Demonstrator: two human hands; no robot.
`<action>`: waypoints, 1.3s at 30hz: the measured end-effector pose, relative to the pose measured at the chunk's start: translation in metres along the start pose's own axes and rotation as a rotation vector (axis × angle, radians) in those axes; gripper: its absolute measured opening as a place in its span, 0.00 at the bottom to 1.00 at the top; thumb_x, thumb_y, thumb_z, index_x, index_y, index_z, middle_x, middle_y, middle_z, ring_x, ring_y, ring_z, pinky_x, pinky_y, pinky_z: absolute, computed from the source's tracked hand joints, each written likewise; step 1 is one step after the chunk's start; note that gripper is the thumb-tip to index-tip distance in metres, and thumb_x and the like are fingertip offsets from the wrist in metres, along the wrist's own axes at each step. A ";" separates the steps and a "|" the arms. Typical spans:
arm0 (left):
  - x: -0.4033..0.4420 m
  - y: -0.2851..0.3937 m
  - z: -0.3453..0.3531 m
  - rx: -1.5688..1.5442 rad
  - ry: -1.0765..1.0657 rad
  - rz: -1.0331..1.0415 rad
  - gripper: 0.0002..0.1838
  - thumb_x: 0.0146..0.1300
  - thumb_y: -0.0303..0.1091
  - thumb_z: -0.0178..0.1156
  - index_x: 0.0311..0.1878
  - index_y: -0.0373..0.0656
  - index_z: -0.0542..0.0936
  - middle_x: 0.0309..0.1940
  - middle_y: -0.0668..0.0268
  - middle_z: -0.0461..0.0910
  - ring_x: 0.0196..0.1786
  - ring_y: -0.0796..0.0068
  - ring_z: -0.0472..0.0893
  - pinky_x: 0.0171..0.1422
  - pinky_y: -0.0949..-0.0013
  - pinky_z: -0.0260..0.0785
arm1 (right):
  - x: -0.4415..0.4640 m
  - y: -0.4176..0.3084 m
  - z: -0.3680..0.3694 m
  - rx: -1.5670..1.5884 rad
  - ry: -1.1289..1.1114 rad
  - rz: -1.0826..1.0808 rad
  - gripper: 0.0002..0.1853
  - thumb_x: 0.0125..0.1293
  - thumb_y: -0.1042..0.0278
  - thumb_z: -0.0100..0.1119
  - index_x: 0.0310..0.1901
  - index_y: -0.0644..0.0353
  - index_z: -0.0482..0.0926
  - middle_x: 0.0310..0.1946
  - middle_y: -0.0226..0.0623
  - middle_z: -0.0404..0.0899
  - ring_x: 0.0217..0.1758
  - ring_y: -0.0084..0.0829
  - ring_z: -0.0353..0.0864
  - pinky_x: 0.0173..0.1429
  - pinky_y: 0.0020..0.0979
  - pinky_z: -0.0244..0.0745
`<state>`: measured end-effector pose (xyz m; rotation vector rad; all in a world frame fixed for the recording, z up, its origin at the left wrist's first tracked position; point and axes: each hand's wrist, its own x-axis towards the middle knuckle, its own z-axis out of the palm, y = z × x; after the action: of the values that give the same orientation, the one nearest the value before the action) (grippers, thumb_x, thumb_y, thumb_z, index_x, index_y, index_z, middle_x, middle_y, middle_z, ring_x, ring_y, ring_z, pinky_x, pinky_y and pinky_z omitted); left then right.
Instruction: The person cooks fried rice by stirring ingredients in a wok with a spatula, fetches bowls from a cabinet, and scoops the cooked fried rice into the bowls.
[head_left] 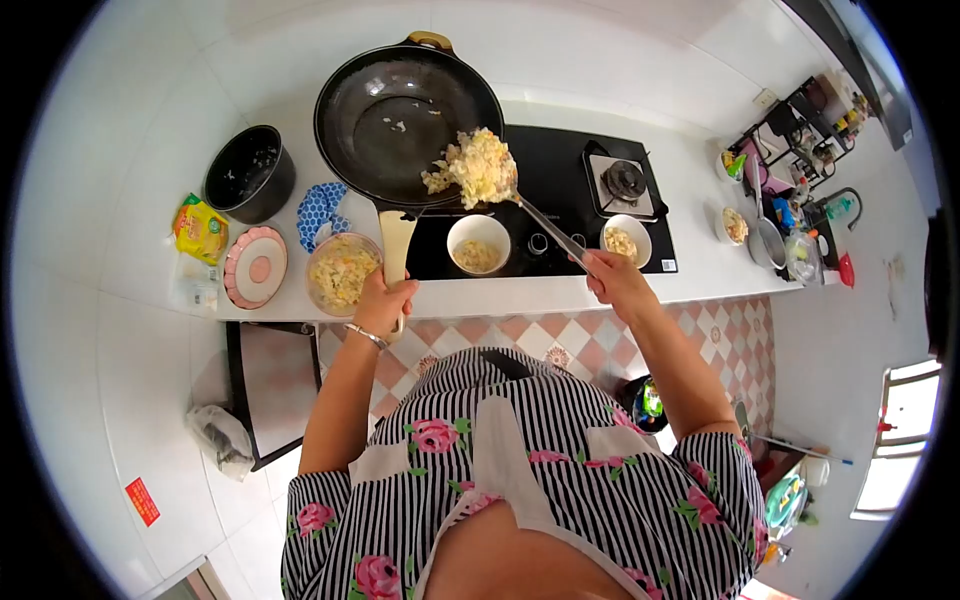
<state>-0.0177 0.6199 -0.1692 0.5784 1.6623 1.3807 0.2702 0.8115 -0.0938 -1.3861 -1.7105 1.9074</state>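
My left hand (382, 303) is closed round the cream handle (396, 250) of a large black wok (365, 125). In my right hand (615, 282) is the metal handle of a spatula (545, 222), its head heaped with fried rice (481, 168) over the wok's right edge. A little rice lies in the wok beside it, with a few grains farther in. Just below the wok, a white bowl (479, 245) holds some rice. A fuller bowl of rice (343, 274) stands beside my left hand, and another white bowl with food (626, 240) is near my right hand.
A black pot (250, 175), a blue cloth (321, 214), a pink-rimmed plate (255, 267) and a yellow packet (201, 229) are at the left. The gas burner (625, 181) is right of the wok. Farther right stand a small bowl (732, 227), a pan (767, 244) and a rack (800, 135).
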 end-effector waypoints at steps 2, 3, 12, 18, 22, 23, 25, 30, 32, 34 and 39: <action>0.004 -0.003 -0.002 -0.004 0.006 0.005 0.09 0.51 0.26 0.60 0.33 0.38 0.70 0.18 0.69 0.71 0.15 0.81 0.70 0.18 0.76 0.63 | -0.012 0.012 -0.002 0.006 0.005 0.010 0.15 0.67 0.56 0.51 0.41 0.60 0.77 0.16 0.19 0.63 0.16 0.11 0.55 0.19 0.16 0.48; 0.007 -0.006 -0.004 -0.003 0.009 0.010 0.09 0.51 0.26 0.61 0.33 0.38 0.70 0.18 0.69 0.71 0.15 0.81 0.70 0.18 0.76 0.63 | -0.016 0.018 -0.002 0.009 0.005 0.014 0.15 0.67 0.56 0.51 0.42 0.60 0.77 0.16 0.19 0.63 0.16 0.11 0.55 0.19 0.16 0.49; 0.010 -0.006 -0.011 0.018 0.011 0.034 0.09 0.52 0.25 0.60 0.34 0.37 0.70 0.18 0.69 0.70 0.14 0.81 0.69 0.18 0.76 0.62 | 0.005 0.095 0.009 -0.603 0.284 -0.309 0.11 0.63 0.63 0.54 0.42 0.59 0.79 0.17 0.43 0.74 0.20 0.35 0.75 0.27 0.35 0.68; 0.005 -0.002 -0.012 0.017 -0.003 0.042 0.09 0.53 0.25 0.59 0.35 0.36 0.69 0.18 0.68 0.70 0.15 0.81 0.69 0.18 0.76 0.62 | -0.005 0.087 0.025 -1.160 0.460 -0.488 0.11 0.61 0.60 0.55 0.43 0.52 0.76 0.20 0.39 0.76 0.25 0.43 0.79 0.27 0.41 0.73; 0.004 -0.002 -0.013 0.039 -0.005 0.057 0.10 0.53 0.25 0.60 0.35 0.35 0.69 0.18 0.68 0.70 0.15 0.80 0.70 0.18 0.76 0.62 | -0.004 0.085 0.026 -1.245 0.528 -0.587 0.11 0.60 0.61 0.56 0.44 0.51 0.74 0.19 0.35 0.74 0.23 0.39 0.78 0.25 0.37 0.72; 0.003 -0.001 -0.013 0.035 -0.005 0.056 0.10 0.53 0.25 0.60 0.35 0.35 0.69 0.18 0.68 0.70 0.15 0.80 0.70 0.18 0.76 0.62 | -0.004 0.084 0.025 -1.262 0.533 -0.594 0.11 0.60 0.61 0.57 0.44 0.51 0.75 0.20 0.34 0.73 0.22 0.38 0.78 0.24 0.37 0.72; 0.002 0.001 -0.012 0.027 -0.006 0.055 0.10 0.53 0.25 0.60 0.35 0.35 0.69 0.18 0.68 0.70 0.14 0.80 0.70 0.18 0.76 0.62 | -0.004 0.084 0.023 -1.274 0.544 -0.616 0.12 0.59 0.61 0.57 0.44 0.52 0.75 0.20 0.33 0.73 0.22 0.37 0.78 0.24 0.35 0.72; 0.005 -0.002 -0.012 0.010 -0.015 0.069 0.10 0.52 0.26 0.60 0.35 0.35 0.70 0.18 0.68 0.70 0.15 0.80 0.70 0.18 0.76 0.62 | -0.007 0.082 0.023 -1.242 0.563 -0.723 0.12 0.59 0.61 0.58 0.44 0.52 0.76 0.19 0.32 0.73 0.20 0.35 0.77 0.23 0.33 0.71; 0.005 -0.003 -0.011 0.013 -0.013 0.068 0.10 0.52 0.26 0.60 0.35 0.35 0.70 0.18 0.68 0.70 0.15 0.80 0.70 0.18 0.75 0.61 | -0.008 0.077 0.025 -1.341 0.519 -0.702 0.12 0.58 0.62 0.59 0.44 0.52 0.76 0.18 0.32 0.72 0.20 0.34 0.76 0.22 0.33 0.70; 0.005 -0.002 -0.011 0.023 -0.005 0.067 0.10 0.52 0.26 0.60 0.36 0.35 0.70 0.18 0.68 0.70 0.15 0.80 0.70 0.18 0.75 0.61 | -0.010 0.073 0.026 -1.365 0.505 -0.667 0.13 0.58 0.63 0.59 0.44 0.53 0.77 0.19 0.33 0.73 0.20 0.35 0.77 0.23 0.33 0.71; 0.005 -0.005 -0.011 -0.004 -0.004 0.055 0.10 0.52 0.26 0.60 0.35 0.35 0.70 0.18 0.68 0.71 0.14 0.80 0.69 0.18 0.75 0.62 | -0.018 0.063 0.009 -0.936 0.532 -0.723 0.12 0.59 0.64 0.59 0.43 0.58 0.80 0.27 0.40 0.81 0.27 0.41 0.80 0.29 0.31 0.74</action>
<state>-0.0290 0.6169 -0.1752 0.6284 1.6510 1.4203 0.2984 0.7746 -0.1404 -1.0660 -2.3960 0.2960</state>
